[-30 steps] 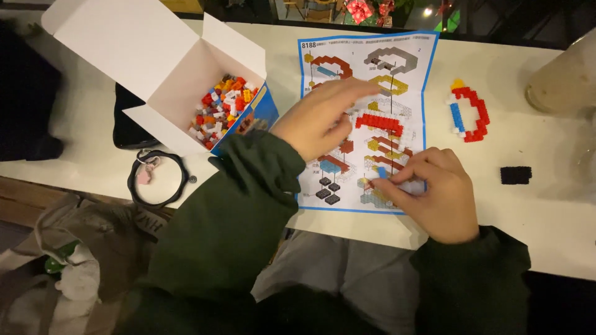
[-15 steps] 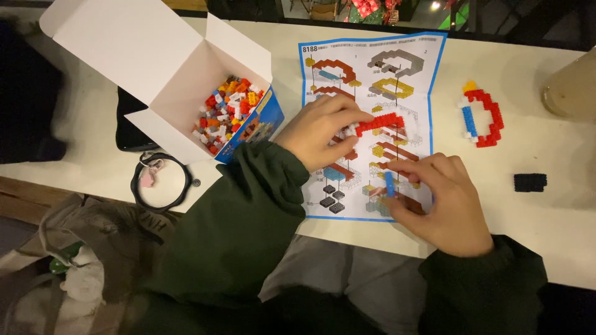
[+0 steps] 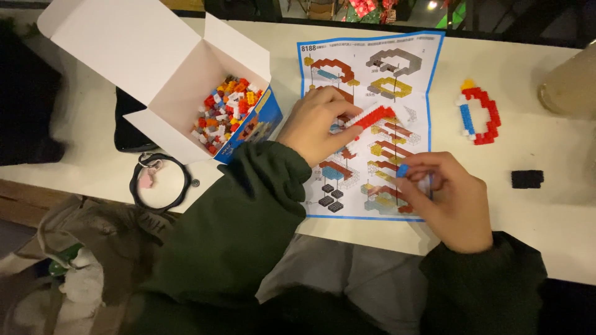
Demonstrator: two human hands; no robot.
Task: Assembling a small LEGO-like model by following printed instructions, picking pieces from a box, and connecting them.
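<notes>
**Two hands over a brick-building sheet**

Head view: the left hand (image 3: 320, 124) grips a small red-and-white strip of plastic bricks (image 3: 371, 115) between thumb and fingers, its long axis running from about eight o'clock up to two o'clock above the printed paper instruction sheet with a blue border (image 3: 372, 80). The right hand (image 3: 450, 198) sits at roughly five o'clock from that strip, fingers pinched around a tiny blue brick (image 3: 402, 170); whether it also holds something paler behind it, I cannot tell. The blue brick lies near the strip's lower end, so the right hand is the nearer one to close the gap.

Counted: one open white cardboard box (image 3: 186, 80) of loose mixed-colour bricks at ten o'clock, one sheet, one finished red, blue and white brick loop (image 3: 479, 111) at two o'clock, one small black block (image 3: 527, 178) at three o'clock, one black ring-shaped object (image 3: 159, 181) at nine o'clock, all on the pale table (image 3: 87, 136).
</notes>
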